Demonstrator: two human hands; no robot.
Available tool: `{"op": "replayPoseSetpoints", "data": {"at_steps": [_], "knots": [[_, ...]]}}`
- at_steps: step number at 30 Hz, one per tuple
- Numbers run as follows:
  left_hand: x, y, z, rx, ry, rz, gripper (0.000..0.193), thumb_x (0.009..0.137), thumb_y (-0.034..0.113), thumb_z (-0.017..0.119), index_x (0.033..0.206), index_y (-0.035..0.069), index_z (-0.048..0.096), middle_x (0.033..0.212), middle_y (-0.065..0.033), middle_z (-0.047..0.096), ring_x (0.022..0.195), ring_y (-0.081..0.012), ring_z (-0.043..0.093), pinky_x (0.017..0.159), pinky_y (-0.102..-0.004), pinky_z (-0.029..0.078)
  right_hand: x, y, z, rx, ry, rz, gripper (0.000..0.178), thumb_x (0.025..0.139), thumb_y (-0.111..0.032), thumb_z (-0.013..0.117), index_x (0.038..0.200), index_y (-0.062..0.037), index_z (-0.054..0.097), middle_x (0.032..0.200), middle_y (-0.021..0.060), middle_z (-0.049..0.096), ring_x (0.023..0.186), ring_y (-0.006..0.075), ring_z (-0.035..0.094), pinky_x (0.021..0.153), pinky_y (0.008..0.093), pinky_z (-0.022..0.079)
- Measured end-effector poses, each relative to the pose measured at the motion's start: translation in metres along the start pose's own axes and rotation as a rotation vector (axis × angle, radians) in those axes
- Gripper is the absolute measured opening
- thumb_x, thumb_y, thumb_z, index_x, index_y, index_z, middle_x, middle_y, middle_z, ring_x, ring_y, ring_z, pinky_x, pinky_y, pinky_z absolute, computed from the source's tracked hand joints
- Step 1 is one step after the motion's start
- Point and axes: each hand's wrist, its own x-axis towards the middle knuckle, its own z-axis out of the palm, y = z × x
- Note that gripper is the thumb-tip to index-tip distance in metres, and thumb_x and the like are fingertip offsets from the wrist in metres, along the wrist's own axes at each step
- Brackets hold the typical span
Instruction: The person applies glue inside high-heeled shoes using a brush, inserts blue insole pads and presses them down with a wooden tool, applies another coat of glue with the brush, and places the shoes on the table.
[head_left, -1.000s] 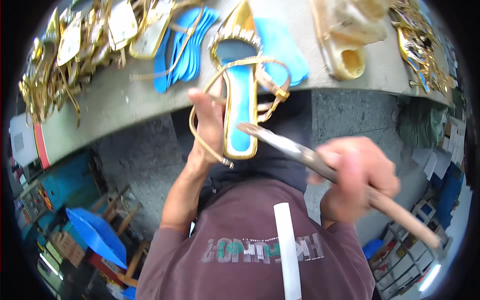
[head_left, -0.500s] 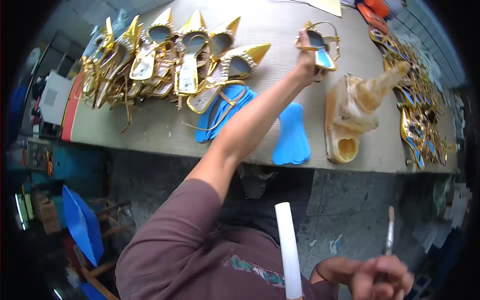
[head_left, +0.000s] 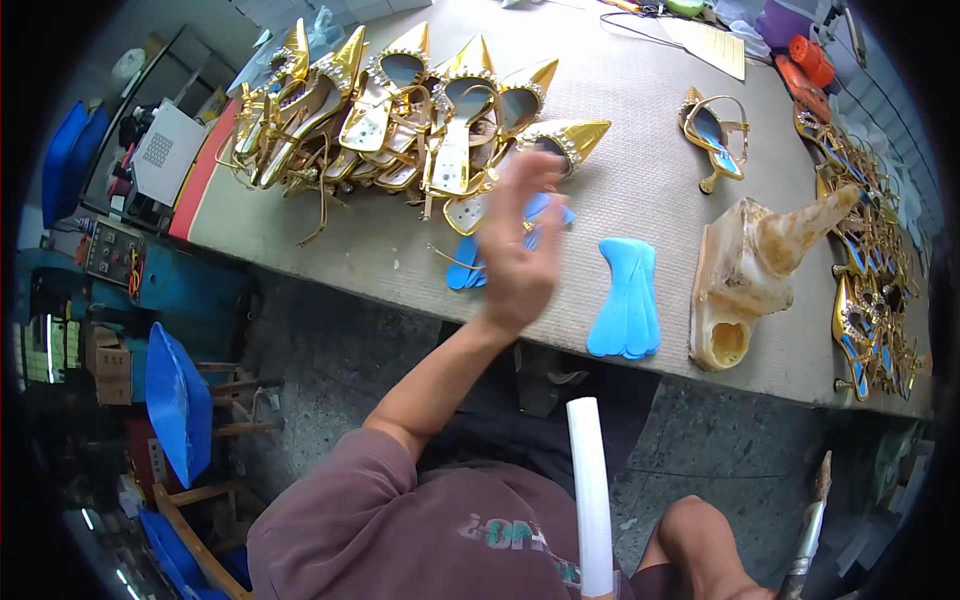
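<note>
Sandal (head_left: 722, 157) now out of L hand (head_left: 518, 265), set far R on table (head_left: 640, 150), so L's free over near blue insoles (head_left: 462, 275), fingers blurry, loosely spread; R hand (head_left: 728, 572) by brush (head_left: 812, 530), fingers cropped, can't tell.

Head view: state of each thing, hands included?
Left hand, open, blurred, grip looks empty
Right hand, mostly out of frame; grip unseen
Brush, tilted, bristle end up
Single gold sandal, apart from both heaps
Left gold sandals, heaped
Right gold sandals, heaped, some blue inside
Middle blue insoles, fanned out, overlapping
Left blue insoles, partly hidden by left hand
Cream block, standing, hollow end open
</note>
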Motion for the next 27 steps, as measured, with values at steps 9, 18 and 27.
{"op": "replayPoseSetpoints", "data": {"at_steps": [9, 18, 27], "knots": [[0.089, -0.083, -0.112, 0.469, -0.314, -0.509, 0.039, 0.087, 0.029, 0.071, 0.109, -0.003, 0.065, 0.076, -0.0055, 0.065, 0.056, -0.0122, 0.058, 0.05, -0.0295, 0.046, -0.027, 0.034, 0.074, -0.141, 0.36, 0.815, 0.027, 0.098, -0.014, 0.046, 0.103, 0.0085, 0.059, 0.07, 0.0133, 0.057, 0.041, 0.0094, 0.041, 0.04, 0.0206, 0.033], [0.076, 0.018, -0.076, -0.233, -0.055, -0.581, 0.026, 0.095, 0.022, 0.066, 0.105, -0.002, 0.065, 0.084, -0.0033, 0.065, 0.071, -0.0094, 0.061, 0.061, -0.026, 0.051, -0.06, 0.067, 0.082, 0.011, -0.178, 1.099, 0.015, 0.092, -0.004, 0.066, 0.103, 0.0061, 0.068, 0.077, 0.0064, 0.064, 0.056, 0.0079, 0.057, 0.052, 0.0196, 0.043], [-0.043, 0.046, -0.045, -0.036, -0.419, -0.291, 0.035, 0.104, 0.024, 0.043, 0.122, -0.004, 0.054, 0.101, -0.0126, 0.066, 0.088, -0.0188, 0.068, 0.077, -0.032, 0.056, -0.045, 0.092, 0.126, 0.146, -0.731, 0.709, 0.03, 0.075, -0.009, 0.075, 0.102, 0.0016, 0.069, 0.081, 0.0146, 0.063, 0.064, 0.0256, 0.058, 0.061, 0.0345, 0.046]]}}
